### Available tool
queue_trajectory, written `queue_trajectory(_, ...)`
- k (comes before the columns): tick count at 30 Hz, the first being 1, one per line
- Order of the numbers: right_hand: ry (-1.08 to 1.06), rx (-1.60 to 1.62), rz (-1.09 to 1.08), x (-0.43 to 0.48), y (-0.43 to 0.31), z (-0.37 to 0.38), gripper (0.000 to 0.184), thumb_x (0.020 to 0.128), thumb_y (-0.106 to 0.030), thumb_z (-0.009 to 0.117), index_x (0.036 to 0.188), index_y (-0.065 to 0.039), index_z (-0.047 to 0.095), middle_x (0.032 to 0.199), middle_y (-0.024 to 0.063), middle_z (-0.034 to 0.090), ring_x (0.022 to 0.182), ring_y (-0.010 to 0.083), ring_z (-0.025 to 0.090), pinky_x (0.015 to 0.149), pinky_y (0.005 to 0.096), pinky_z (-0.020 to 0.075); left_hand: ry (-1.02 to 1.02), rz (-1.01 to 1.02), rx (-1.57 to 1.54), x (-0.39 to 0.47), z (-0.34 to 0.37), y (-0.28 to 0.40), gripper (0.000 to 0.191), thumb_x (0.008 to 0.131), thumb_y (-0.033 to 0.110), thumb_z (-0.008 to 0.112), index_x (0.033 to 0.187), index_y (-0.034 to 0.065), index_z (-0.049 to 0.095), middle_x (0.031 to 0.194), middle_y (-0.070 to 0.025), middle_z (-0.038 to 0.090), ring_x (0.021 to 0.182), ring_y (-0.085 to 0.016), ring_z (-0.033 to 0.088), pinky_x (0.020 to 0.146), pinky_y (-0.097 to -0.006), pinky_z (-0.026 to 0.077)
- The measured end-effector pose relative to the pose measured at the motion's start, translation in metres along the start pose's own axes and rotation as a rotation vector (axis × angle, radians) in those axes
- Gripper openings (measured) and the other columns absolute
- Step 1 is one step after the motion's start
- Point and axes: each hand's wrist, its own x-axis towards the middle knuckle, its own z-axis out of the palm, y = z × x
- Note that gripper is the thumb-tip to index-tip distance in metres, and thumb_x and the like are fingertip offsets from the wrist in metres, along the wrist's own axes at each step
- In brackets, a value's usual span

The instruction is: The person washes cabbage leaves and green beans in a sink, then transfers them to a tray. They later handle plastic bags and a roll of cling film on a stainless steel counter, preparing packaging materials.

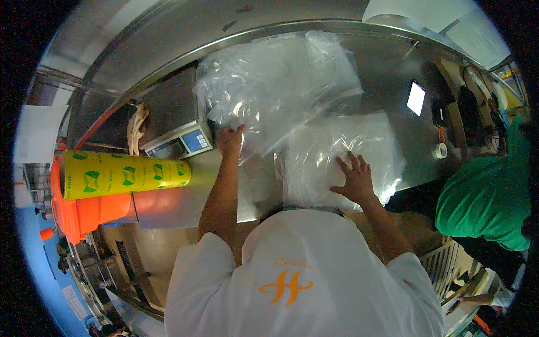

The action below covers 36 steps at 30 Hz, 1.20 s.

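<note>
A large heap of clear plastic bags [278, 80] lies crumpled across the steel table, its folds catching the light. My left hand [230, 140] is at the heap's near left corner, fingers partly curled against the film; whether they pinch it is unclear. Closer to me and to the right is a flatter stack of clear plastic bags [311, 168], overlapped at its far left by the heap. My right hand [356, 177] rests on this stack with its fingers spread and nothing gripped.
Left of my left hand stands a digital scale [179, 141]. A yellow cling wrap roll [126, 176] lies beside an orange bin [90, 212]. On the table's right are a lit phone [416, 98] and a tape roll [441, 151]. A person in green [484, 202] stands at right.
</note>
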Motion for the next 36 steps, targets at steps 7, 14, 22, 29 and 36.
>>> queue_trajectory(7, 0.010, -0.015, 0.041, 0.012, 0.000, 0.003, 0.105, 0.064, -0.059, 0.082, 0.152, -0.030, 0.032, 0.158, 0.0144, 0.023, 0.142, 0.0487, 0.021, 0.108, 0.0686, 0.0275, -0.015, 0.065, -0.923, -0.009, -0.110, 0.049, 0.022, 0.086, 0.022, 0.074, 0.094, 0.0062, 0.061, 0.094, -0.0055, 0.071, 0.073, -0.016, 0.063, 0.067, -0.0298, 0.050)
queue_trajectory(14, 0.265, 0.419, 0.041, 0.022, 0.016, -0.001, 0.090, 0.076, -0.055, 0.077, 0.149, -0.020, 0.038, 0.147, 0.0159, 0.043, 0.134, 0.0397, 0.040, 0.109, 0.0540, 0.0341, -0.002, 0.606, -0.525, -0.106, -0.149, 0.137, 0.019, 0.080, 0.011, 0.074, 0.093, 0.0071, 0.061, 0.111, -0.0087, 0.066, 0.085, -0.021, 0.062, 0.071, -0.0326, 0.052)
queue_trajectory(22, -0.082, 1.762, 0.213, 0.002, 0.051, -0.037, 0.064, 0.090, -0.040, 0.065, 0.140, -0.005, 0.047, 0.124, 0.0153, 0.064, 0.109, 0.0290, 0.062, 0.090, 0.0430, 0.0500, -0.496, 1.133, -0.031, -0.215, -0.039, 0.174, 0.033, 0.082, 0.025, 0.069, 0.109, 0.0073, 0.059, 0.118, -0.0105, 0.058, 0.107, -0.032, 0.059, 0.082, -0.0429, 0.055)
queue_trajectory(29, 0.103, 1.476, 0.468, -0.012, 0.069, -0.021, 0.039, 0.086, -0.027, 0.065, 0.119, -0.007, 0.065, 0.106, 0.0064, 0.071, 0.091, 0.0178, 0.064, 0.073, 0.0346, 0.0529, -0.558, 0.763, -0.123, -0.204, -0.024, 0.148, 0.059, 0.087, 0.043, 0.068, 0.131, 0.0075, 0.052, 0.131, -0.0161, 0.054, 0.119, -0.037, 0.053, 0.096, -0.0476, 0.049)
queue_trajectory(36, 0.179, 1.269, 0.419, 0.006, 0.128, -0.041, 0.031, 0.086, -0.025, 0.060, 0.113, -0.014, 0.069, 0.100, -0.0003, 0.068, 0.078, 0.0120, 0.054, 0.068, 0.0303, 0.0487, -0.928, 0.730, 0.175, -0.199, -0.034, 0.141, 0.061, 0.089, 0.045, 0.064, 0.137, 0.0085, 0.052, 0.127, -0.0197, 0.059, 0.116, -0.038, 0.056, 0.096, -0.0494, 0.047)
